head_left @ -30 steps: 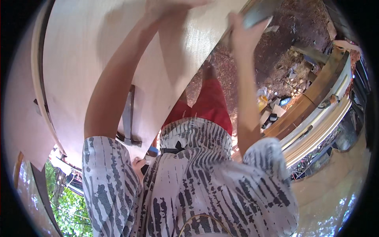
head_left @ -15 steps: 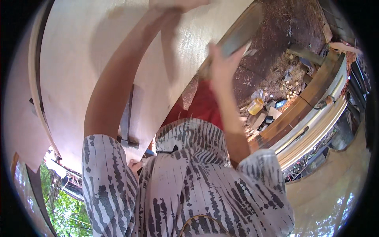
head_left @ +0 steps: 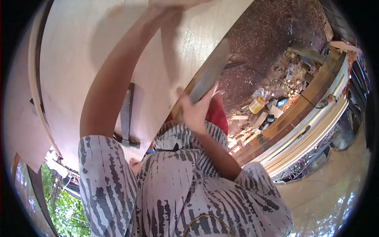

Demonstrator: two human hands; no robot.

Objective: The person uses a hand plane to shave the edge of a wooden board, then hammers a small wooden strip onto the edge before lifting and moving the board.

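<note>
A large pale wooden board [head_left: 87, 51] fills the upper left. My left arm reaches up across it, and my left hand [head_left: 173, 3] lies flat on the board at the top edge of the picture, partly cut off. My right hand [head_left: 195, 110] grips a long flat grey tool [head_left: 211, 73], which lies along the board's right edge and slants up to the right. A hammer [head_left: 126, 118] rests on the board beside my left upper arm. My striped shirt [head_left: 177, 189] covers the lower middle.
Bare dirt ground [head_left: 268, 35] lies to the right, with a yellow container [head_left: 256, 104], small items and wood scraps on it. Long stacked timber planks [head_left: 312, 114] curve along the right side. Red cloth [head_left: 218, 114] shows behind my right hand. Green foliage [head_left: 67, 209] is at lower left.
My right hand has slid the flat tool down along the board's edge, from the top right toward my chest. My left hand has stayed on the board at the top.
</note>
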